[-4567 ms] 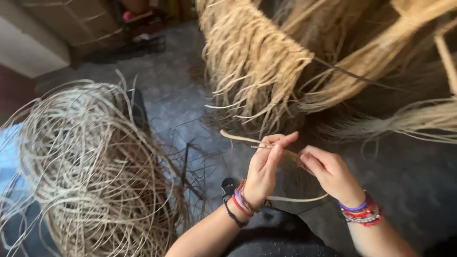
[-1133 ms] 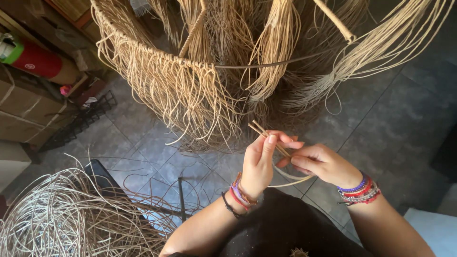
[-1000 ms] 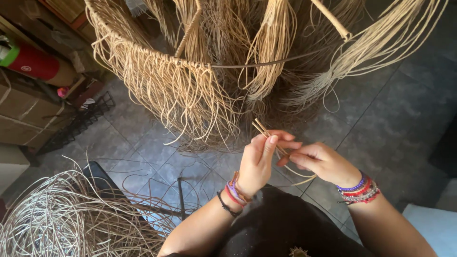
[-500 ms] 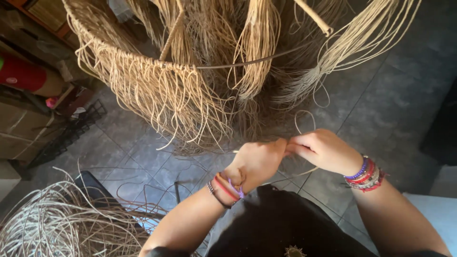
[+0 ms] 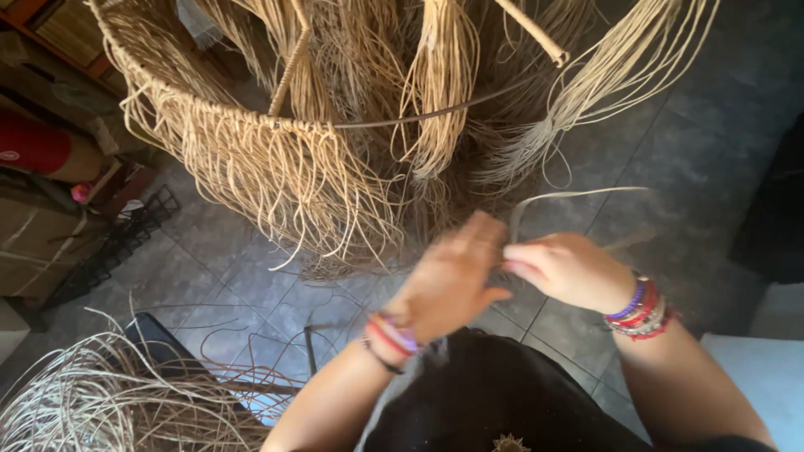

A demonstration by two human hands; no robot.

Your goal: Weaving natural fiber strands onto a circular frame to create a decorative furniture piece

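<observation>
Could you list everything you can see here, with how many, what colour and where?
Fringed fibre frame: one, straw-coloured, top centre, strands hanging from a dark hoop.
Loose fibre tangle: one, pale straw, bottom left.
Thin strip: one, pale, looping up from between the hands.
Red cylinder: one, left edge.
Cardboard boxes: brown, left edge; number unclear.
Black wire rack: one, on the floor at left.
Tiled floor: grey, beneath everything.
Bracelets: several, red, purple and pale, on the right wrist; more on the left wrist.
Left hand: blurred, centre.
Right hand: centre right, pinching the strip.
</observation>
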